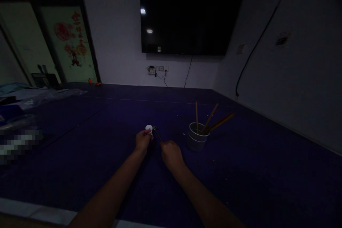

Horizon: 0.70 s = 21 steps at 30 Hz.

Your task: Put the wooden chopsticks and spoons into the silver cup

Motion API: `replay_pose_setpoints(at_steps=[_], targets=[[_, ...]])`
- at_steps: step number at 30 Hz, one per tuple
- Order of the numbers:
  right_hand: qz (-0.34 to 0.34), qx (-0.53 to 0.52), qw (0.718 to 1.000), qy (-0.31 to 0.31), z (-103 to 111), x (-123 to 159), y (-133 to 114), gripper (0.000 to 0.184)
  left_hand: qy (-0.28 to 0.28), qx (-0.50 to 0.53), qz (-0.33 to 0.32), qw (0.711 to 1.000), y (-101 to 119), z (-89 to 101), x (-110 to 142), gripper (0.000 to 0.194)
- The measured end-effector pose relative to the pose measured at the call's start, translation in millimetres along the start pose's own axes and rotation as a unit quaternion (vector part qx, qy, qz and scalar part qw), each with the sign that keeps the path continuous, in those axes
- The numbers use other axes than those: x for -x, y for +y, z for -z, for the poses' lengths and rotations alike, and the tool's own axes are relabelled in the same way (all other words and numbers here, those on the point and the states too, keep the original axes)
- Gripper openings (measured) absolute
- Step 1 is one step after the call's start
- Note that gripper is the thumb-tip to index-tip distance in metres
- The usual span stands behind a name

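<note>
My left hand [143,140] is closed, thumb and fingers pinching a small white object with a round top [149,127]. What kind of thing it is cannot be made out in the dim light. Just to its right, my right hand [172,154] is wrapped around the handle of a thin tool with a small rounded metallic head [155,128]. That head is close beside the white object; whether they touch is unclear. Right of my right hand stands a grey cylindrical container [194,143], with several wooden sticks [211,118] leaning out of it.
The dark blue tabletop [107,131] has small white scraps scattered on its right side. Clear plastic wrapping [50,97] and other items lie at the left. Small orange objects [93,82] are near the far edge. A television [189,21] hangs on the wall above sockets [161,68].
</note>
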State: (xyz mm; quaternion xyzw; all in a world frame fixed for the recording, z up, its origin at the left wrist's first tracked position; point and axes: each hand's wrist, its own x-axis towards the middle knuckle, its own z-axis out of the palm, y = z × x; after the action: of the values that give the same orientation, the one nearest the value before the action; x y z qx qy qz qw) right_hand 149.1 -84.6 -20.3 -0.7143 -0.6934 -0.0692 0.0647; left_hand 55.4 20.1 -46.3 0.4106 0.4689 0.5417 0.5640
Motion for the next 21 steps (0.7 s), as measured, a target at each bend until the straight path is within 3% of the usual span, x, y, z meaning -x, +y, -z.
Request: replay_pose_setpoints(at_steps=[21], targets=[[-0.1, -0.024, 0.994, 0.031, -1.5, -4.1, 12.9, 0.03, 0.001, 0.005, 0.008, 1.0, -1.2, -0.3, -1.9, 0.021]])
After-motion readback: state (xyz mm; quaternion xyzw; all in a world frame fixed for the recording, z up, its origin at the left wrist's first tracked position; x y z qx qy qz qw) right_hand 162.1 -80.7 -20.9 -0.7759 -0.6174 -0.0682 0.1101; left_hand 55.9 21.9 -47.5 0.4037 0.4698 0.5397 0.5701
